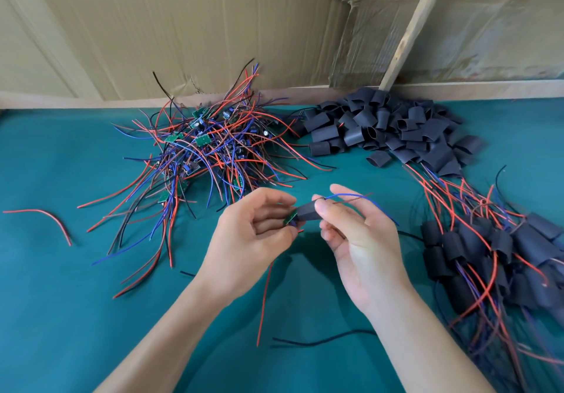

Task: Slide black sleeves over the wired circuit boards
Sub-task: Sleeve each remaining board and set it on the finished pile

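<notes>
Both hands are up over the green table [91, 316], working one piece between them. The left hand [253, 240] has its fingers curled round a small green board [290, 218], pinching its near end; a red wire [265, 298] hangs down from that hand toward the table. The right hand [360, 240] pinches a black sleeve [307, 212] between thumb and fingertips, and the sleeve sits partly over the board, its green edge showing at the left mouth. A blue wire [366, 199] and a brown one come out of the sleeve's far end and arc over the right hand.

Back left on the table, a tangled heap of wired boards [201, 145], red, blue and brown leads sprawling everywhere. Back right, a pile of loose sleeves [387, 130] against the cardboard wall [183, 26]. Far right, the sleeved boards [500, 258] lie bunched together, wires trailing. A lone red wire [45, 217] lies off to the left, and a black wire [323, 340] lies near the forearms.
</notes>
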Demonstrator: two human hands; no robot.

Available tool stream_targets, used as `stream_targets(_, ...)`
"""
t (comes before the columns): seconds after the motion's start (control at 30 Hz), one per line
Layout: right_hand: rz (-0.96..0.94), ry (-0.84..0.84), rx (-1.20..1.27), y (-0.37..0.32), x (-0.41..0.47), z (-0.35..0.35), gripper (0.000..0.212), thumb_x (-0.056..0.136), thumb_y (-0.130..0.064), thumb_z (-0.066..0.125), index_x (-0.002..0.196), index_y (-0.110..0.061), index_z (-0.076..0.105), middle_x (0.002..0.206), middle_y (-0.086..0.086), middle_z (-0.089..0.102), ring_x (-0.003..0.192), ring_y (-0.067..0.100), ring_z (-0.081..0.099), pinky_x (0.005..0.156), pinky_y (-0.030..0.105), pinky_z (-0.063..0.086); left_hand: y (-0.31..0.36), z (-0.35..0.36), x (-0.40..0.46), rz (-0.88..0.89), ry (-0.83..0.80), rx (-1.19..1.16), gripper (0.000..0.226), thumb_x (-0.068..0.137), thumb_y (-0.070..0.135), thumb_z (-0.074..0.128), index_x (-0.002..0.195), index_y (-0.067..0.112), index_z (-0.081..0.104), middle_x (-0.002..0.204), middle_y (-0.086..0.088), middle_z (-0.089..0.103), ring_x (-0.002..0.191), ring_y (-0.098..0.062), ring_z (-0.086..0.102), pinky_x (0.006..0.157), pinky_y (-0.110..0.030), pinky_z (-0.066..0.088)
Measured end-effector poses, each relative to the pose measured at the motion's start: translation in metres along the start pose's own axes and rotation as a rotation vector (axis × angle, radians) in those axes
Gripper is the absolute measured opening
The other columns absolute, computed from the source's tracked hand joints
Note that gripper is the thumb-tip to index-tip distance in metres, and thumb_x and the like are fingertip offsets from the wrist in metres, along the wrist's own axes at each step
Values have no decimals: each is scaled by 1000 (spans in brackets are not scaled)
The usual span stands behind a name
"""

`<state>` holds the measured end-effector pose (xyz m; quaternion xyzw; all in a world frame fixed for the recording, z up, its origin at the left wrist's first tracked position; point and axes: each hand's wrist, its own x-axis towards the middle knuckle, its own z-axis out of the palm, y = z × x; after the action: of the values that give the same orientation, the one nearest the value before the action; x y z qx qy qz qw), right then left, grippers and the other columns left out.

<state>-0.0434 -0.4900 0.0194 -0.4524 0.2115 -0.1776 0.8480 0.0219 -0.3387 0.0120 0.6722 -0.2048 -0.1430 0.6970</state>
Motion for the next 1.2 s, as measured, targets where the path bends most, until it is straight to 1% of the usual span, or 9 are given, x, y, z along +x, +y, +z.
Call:
stream_targets(0.1,-74,-15,-101,-5,2,-4,55,69,-10,84,121,-12,67,91,15,77,65,16,57,61,21,48,1,1,-1,5,-39,27,32,77,7,74,105,20,69,106,1,77,99,-17,75,87,-23,58)
stream_targets(0.2,-78,-40,-132,-5,2,-6,52,70,-12,85,119,-14,67,84,10,75,64,16,56,61,21,48,-1,1,-1,22,-45,83,34,84,-4,73,105,22,66,106,4,77,98,-14,75,88,-22,56)
stream_targets(0.33,-60,-38,-157,-5,4,-8,50,70,-14,85,117,-16,68,80,10,73,62,15,55,61,21,47,-2,2,-3,32,-51,70,33,81,7,70,102,31,62,107,5,77,99,-16,75,86,-22,56)
stream_targets(0.5,-119,-55,-248,-2,5,-11,42,80,-10,84,118,-21,67,82,8,76,63,17,56,62,22,48,-4,2,-3,77,-79,111,32,83,8,68,101,33,60,108,7,75,97,-15,76,85,-22,57)
stream_targets(0.63,-85,-70,-246,-4,4,-9,50,72,-19,84,119,-20,67,81,8,75,62,15,60,58,21,49,-2,-1,-3,111,-125,110,31,86,5,63,104,29,57,113,10,67,95,-18,76,81,-23,58)
stream_targets(0.83,21,-102,-211,-7,6,-11,58,64,-14,93,117,-16,69,81,10,72,61,15,58,58,23,47,-5,-2,-4,94,-173,136,31,89,3,58,108,27,55,113,12,64,96,-20,76,89,-39,61)
stream_targets(0.9,61,-111,-187,-7,7,-12,54,67,-16,90,117,-14,69,75,7,68,59,14,56,56,22,47,-4,-3,-3,72,-174,110,29,90,2,60,106,26,57,111,8,66,94,-23,77,84,-39,62)
stream_targets(1.03,134,-119,-135,-8,9,-15,34,82,-7,81,114,-8,70,73,3,67,58,14,58,52,21,48,-3,-5,-2,35,-135,76,25,93,-2,66,97,23,66,99,1,71,83,-26,78,67,-31,62)
stream_targets(1.2,148,-123,-125,-10,8,-14,32,69,-19,85,99,-12,76,79,7,70,60,15,62,53,22,50,0,-2,-1,68,-93,58,20,92,-2,69,99,16,69,91,-1,75,81,-24,77,67,-29,61)
